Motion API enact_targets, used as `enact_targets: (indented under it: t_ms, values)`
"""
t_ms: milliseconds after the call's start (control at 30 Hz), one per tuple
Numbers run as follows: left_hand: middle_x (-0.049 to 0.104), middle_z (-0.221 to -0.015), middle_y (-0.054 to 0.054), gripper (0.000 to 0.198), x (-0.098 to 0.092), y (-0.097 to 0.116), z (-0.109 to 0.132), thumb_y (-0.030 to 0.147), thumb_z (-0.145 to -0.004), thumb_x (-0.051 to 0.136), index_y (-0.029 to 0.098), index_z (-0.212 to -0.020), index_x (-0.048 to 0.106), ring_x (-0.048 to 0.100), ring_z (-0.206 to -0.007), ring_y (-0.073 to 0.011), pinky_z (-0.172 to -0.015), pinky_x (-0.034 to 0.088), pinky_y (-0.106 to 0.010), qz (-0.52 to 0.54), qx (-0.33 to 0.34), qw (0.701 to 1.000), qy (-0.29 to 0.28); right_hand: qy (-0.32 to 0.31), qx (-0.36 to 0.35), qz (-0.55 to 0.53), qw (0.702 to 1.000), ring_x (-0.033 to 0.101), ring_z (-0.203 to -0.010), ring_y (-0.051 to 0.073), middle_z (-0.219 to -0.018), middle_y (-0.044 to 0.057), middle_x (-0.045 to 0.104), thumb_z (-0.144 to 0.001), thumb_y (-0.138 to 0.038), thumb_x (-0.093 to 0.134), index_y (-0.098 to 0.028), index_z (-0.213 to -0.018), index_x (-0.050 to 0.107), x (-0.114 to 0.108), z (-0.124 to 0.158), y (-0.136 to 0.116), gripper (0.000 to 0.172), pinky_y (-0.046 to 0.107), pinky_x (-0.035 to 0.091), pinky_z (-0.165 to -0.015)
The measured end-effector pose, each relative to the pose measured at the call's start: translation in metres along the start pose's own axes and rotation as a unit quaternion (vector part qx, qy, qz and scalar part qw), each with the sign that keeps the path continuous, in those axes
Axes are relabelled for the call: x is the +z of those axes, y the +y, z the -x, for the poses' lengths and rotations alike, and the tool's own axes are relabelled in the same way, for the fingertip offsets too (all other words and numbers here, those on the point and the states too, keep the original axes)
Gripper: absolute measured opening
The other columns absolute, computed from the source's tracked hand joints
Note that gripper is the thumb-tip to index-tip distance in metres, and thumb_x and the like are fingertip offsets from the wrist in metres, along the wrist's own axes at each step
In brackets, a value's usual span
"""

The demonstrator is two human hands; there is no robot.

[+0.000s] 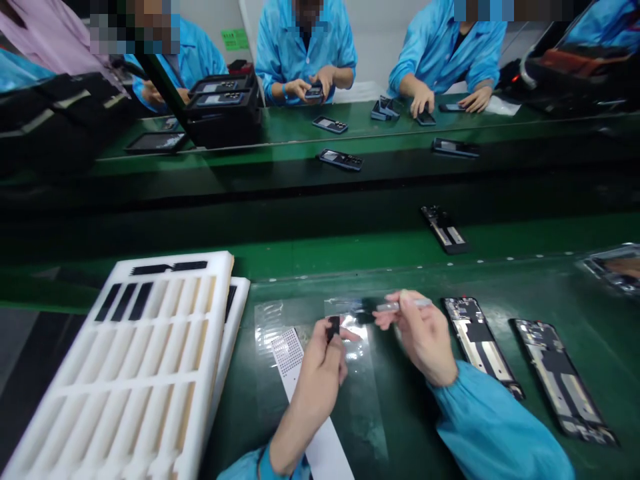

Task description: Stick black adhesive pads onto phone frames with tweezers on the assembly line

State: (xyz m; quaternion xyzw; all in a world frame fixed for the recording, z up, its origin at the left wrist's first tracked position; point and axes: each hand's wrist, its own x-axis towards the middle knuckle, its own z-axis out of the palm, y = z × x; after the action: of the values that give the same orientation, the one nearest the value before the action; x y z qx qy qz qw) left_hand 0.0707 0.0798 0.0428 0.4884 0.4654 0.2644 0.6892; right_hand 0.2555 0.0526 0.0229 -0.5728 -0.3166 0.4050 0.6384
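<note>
- Left hand (320,380): narrow pinch. Thumb and fingers hold a small black part (333,327) upright at the fingertips, above a clear plastic film (353,407).
- Right hand (423,339): narrow grip. Thumb and fingers hold a slim grey tool (403,306) level, its tip pointing toward the left hand. The hands are near each other but not touching.
- Dark film piece (365,310): lies just beyond the tool's tip, at the far edge of the clear plastic film. Whether the tool touches it cannot be determined.
- White perforated strip (289,357): runs under the left hand and wrist, on the green work bench (400,273).
- White foam tray (125,373): stands left of the hands, with rows of slots. A few dark strips sit in its far slots. A second white foam tray (235,313) lies beneath its right edge.
- Phone mid-frames (480,347) (563,380): two units lie side by side, right of the right hand. A third dark frame (444,230) lies farther out, on a green ledge.
- Blue sleeves (495,427): cover both forearms.
- Across the bench: co-workers in blue smocks (305,47) handle phones (314,93) on a green belt, behind a dark glass panel (280,167) showing reflections.
</note>
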Motion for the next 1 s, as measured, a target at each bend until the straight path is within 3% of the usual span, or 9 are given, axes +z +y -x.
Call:
enact_targets:
  t_ms: [67, 133, 300, 533, 867, 933, 1000]
  values:
    - [0.063, -0.091, -0.004, 0.02, 0.0, 0.012, 0.017, 0.03, -0.102, 0.045, 0.017, -0.114, 0.054, 0.038, -0.055, -0.008, -0.048, 0.034, -0.022, 0.138, -0.055, 0.987, -0.06, -0.031, -0.018, 0.014, 0.999, 0.072, -0.065, 0.021, -0.075, 0.007, 0.075, -0.099, -0.048, 0.055, -0.019, -0.096, 0.067, 0.004, 0.022, -0.02, 0.032, 0.033, 0.06, -0.062]
    - [0.062, -0.091, -0.005, 0.019, 0.001, 0.023, 0.033, 0.027, -0.099, 0.052, 0.015, -0.115, 0.055, 0.036, -0.057, -0.0074, -0.048, 0.032, -0.02, 0.219, -0.074, 0.969, -0.085, -0.052, -0.029, 0.047, 0.997, 0.072, -0.066, 0.021, -0.076, 0.007, 0.075, -0.1, -0.045, 0.054, -0.019, -0.094, 0.069, 0.007, 0.041, -0.035, 0.03, 0.032, 0.061, -0.063]
    - [0.059, -0.087, -0.005, 0.017, 0.001, 0.035, 0.055, 0.024, -0.099, 0.053, 0.013, -0.112, 0.059, 0.034, -0.057, -0.0062, -0.046, 0.029, -0.019, 0.287, -0.079, 0.948, -0.113, -0.08, -0.039, 0.063, 0.994, 0.072, -0.067, 0.02, -0.074, 0.007, 0.074, -0.101, -0.043, 0.053, -0.018, -0.093, 0.069, 0.014, 0.062, -0.046, 0.031, 0.03, 0.061, -0.063]
    - [0.054, -0.075, -0.002, 0.018, -0.004, 0.033, 0.067, 0.026, -0.102, 0.049, 0.014, -0.107, 0.061, 0.038, -0.054, -0.0063, -0.047, 0.028, -0.021, 0.262, -0.071, 0.951, -0.147, -0.091, -0.086, 0.126, 0.984, 0.071, -0.065, 0.019, -0.072, 0.006, 0.072, -0.101, -0.04, 0.051, -0.02, -0.091, 0.07, 0.015, 0.072, -0.057, 0.029, 0.029, 0.06, -0.062]
    - [0.062, -0.095, -0.01, 0.029, -0.008, 0.03, 0.09, 0.029, -0.1, 0.049, 0.012, -0.118, 0.063, 0.044, -0.06, -0.0084, -0.052, 0.035, -0.022, 0.255, -0.051, 0.956, -0.134, -0.107, -0.176, 0.228, 0.952, 0.073, -0.068, 0.019, -0.079, 0.006, 0.075, -0.1, -0.035, 0.053, -0.024, -0.091, 0.072, 0.016, 0.095, -0.072, 0.024, 0.026, 0.061, -0.064]
    - [0.062, -0.091, -0.009, 0.031, -0.016, 0.025, 0.097, 0.031, -0.101, 0.047, 0.012, -0.117, 0.065, 0.044, -0.062, -0.0092, -0.055, 0.037, -0.023, 0.214, -0.048, 0.964, -0.149, -0.099, -0.179, 0.223, 0.953, 0.074, -0.07, 0.019, -0.081, 0.007, 0.075, -0.099, -0.037, 0.055, -0.024, -0.09, 0.073, 0.011, 0.094, -0.07, 0.024, 0.026, 0.061, -0.065]
    - [0.061, -0.085, -0.006, 0.037, -0.029, 0.013, 0.106, 0.037, -0.103, 0.042, 0.013, -0.118, 0.065, 0.048, -0.064, -0.011, -0.06, 0.042, -0.025, 0.094, -0.035, 0.987, -0.124, -0.039, -0.159, 0.169, 0.972, 0.074, -0.071, 0.02, -0.077, 0.006, 0.075, -0.099, -0.042, 0.056, -0.023, -0.092, 0.072, 0.0, 0.082, -0.06, 0.026, 0.029, 0.062, -0.068]
